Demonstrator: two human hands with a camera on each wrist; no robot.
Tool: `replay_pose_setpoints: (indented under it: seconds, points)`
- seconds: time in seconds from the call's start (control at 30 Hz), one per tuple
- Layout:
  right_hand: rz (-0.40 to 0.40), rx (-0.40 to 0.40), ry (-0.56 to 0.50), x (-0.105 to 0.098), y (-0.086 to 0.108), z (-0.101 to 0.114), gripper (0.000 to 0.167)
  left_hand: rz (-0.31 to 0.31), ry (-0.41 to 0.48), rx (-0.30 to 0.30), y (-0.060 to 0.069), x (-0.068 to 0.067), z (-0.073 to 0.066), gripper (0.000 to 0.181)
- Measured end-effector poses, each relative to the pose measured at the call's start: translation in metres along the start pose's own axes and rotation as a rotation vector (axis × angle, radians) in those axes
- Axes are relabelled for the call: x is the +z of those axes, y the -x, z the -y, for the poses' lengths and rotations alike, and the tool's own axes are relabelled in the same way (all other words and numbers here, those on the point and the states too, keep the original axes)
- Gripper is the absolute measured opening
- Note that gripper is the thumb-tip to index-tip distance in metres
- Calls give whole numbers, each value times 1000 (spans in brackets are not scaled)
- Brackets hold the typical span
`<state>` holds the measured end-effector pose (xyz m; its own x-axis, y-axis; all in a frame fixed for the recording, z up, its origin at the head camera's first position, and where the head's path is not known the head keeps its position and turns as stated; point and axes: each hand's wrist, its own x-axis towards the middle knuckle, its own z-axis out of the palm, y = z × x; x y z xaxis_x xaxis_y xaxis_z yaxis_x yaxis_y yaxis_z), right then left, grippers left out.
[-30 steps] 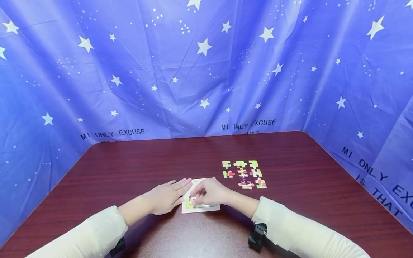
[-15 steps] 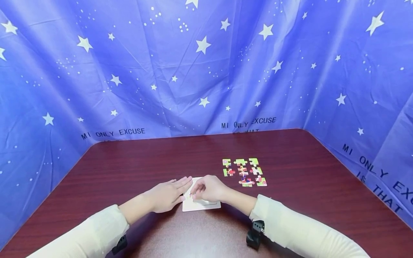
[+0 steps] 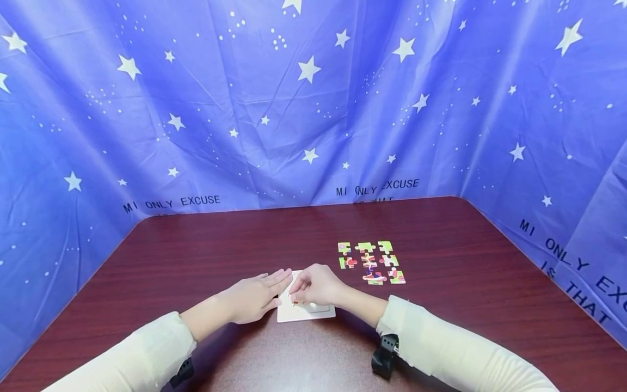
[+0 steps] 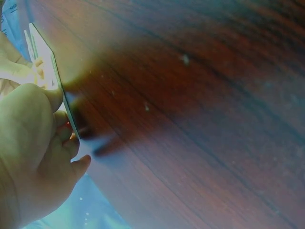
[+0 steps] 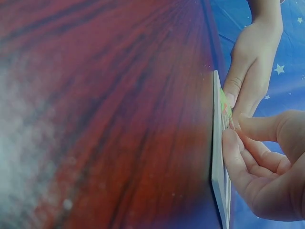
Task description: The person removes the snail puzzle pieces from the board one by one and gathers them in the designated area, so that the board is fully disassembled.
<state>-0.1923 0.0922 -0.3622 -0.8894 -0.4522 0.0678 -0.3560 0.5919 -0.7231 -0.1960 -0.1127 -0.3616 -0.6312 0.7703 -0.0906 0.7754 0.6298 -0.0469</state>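
Observation:
A small white puzzle tray [image 3: 306, 316] lies flat near the middle of the table. My left hand [image 3: 252, 298] rests on its left edge, fingers straight and laid side by side. Over the tray, my right hand [image 3: 320, 286] pinches a puzzle piece between thumb and forefinger; the head view shows only a trace of it. In the right wrist view, this green and red puzzle piece [image 5: 226, 106] sits at the tray's surface by the fingertips, partly hidden. Whether it lies fully in the recess I cannot tell. The left wrist view shows the left hand against the tray edge.
Several loose puzzle pieces [image 3: 375, 277] lie in rough rows to the right, behind my right forearm. The dark red wooden table [image 3: 220, 234] ends at a blue star-printed curtain [image 3: 274, 98] behind and at the sides.
One second ago green and red printing showed on the tray below the right fingers; now that spot looks pale. The right hand has shifted only slightly, and the left hand stays in place.

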Motion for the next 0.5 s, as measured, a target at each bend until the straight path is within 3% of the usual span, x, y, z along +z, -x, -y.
replay_pose_setpoints:
  seconds: [0.5]
  points:
    - [-28, 73, -73, 0, -1, 0, 5, -5, -8, 9, 0, 0, 0, 54]
